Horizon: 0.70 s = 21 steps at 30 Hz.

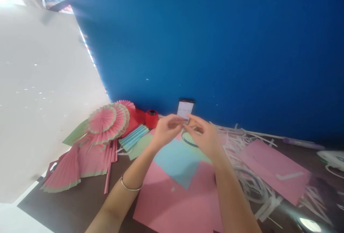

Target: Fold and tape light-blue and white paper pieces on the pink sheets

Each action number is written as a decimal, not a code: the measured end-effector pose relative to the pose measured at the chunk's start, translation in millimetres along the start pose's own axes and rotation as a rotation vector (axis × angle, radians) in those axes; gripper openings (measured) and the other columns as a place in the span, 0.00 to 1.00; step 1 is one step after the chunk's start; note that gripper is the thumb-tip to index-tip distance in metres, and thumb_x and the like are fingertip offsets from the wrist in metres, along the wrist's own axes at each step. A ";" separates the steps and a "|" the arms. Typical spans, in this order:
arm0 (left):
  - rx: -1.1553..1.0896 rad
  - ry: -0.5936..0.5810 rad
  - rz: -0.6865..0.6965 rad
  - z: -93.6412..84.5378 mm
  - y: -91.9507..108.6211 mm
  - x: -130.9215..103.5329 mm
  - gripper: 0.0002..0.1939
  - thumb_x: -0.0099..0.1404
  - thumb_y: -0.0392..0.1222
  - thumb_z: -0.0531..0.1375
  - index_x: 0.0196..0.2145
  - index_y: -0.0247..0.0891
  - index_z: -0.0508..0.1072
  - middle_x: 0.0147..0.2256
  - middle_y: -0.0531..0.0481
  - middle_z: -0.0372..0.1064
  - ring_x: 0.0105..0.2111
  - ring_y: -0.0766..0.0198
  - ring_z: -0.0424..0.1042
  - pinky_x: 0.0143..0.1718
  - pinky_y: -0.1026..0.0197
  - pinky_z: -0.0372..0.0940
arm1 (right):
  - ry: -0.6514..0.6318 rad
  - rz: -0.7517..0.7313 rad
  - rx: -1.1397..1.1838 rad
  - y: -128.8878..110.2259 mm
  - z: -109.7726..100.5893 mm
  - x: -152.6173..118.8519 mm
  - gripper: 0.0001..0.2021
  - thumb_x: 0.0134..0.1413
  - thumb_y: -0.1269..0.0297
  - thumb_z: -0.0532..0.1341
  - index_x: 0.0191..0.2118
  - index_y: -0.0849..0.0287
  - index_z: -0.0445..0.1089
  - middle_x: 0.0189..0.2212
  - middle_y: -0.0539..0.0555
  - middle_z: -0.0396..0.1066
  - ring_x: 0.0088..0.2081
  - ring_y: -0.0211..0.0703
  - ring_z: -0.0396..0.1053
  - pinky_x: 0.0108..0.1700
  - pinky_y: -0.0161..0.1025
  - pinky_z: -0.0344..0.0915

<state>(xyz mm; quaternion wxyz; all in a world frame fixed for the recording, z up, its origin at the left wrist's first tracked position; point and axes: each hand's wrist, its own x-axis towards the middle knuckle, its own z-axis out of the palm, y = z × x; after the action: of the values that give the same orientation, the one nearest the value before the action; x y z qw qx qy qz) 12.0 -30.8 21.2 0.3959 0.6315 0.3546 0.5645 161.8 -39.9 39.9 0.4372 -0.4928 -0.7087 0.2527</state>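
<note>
My left hand point(168, 130) and my right hand point(202, 132) are raised close together over the middle of the table, fingers pinched. What the fingertips hold is too small and blurred to make out. A thin dark curved strip point(189, 142) hangs below the right fingers. Just behind the hands a phone point(185, 107) with a lit screen leans against the blue wall. Under them lie a light blue sheet point(176, 159) and large pink sheets point(174, 204), with pale green paper point(142, 146) at the side. A bangle is on my left wrist.
Pleated pink paper fans point(103, 120) with green edges lie at the left, near a red tape roll point(152, 119) and a folded blue piece point(133, 137). At the right are tangled white strips point(252, 183) and a pink sheet point(274, 166). A blue wall point(215, 47) stands behind.
</note>
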 end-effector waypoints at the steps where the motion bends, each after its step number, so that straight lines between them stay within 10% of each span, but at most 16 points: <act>1: 0.010 -0.005 0.007 -0.1 0.1 -0.2 0.09 0.56 0.30 0.57 0.36 0.34 0.71 0.35 0.45 0.74 0.36 0.62 0.75 0.36 0.64 0.70 | -0.001 0.003 0.002 0.2 0.3 0.0 0.20 0.52 0.59 0.58 0.51 0.56 0.66 0.31 0.52 0.74 0.38 0.45 0.71 0.44 0.45 0.67; 21: 0.235 0.075 0.138 -2.2 -4.7 -1.6 0.03 0.56 0.32 0.57 0.30 0.37 0.68 0.31 0.50 0.72 0.34 0.64 0.74 0.38 0.63 0.69 | 0.045 0.035 -0.187 -12.3 2.3 -6.7 0.15 0.52 0.61 0.56 0.45 0.55 0.69 0.38 0.56 0.73 0.39 0.48 0.71 0.41 0.43 0.67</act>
<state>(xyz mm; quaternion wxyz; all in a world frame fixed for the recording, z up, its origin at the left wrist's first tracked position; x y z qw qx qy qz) 9.6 -29.9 16.4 0.2659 0.6748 0.3884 0.5683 154.9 -50.6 46.0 0.4005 -0.5494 -0.7104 0.1818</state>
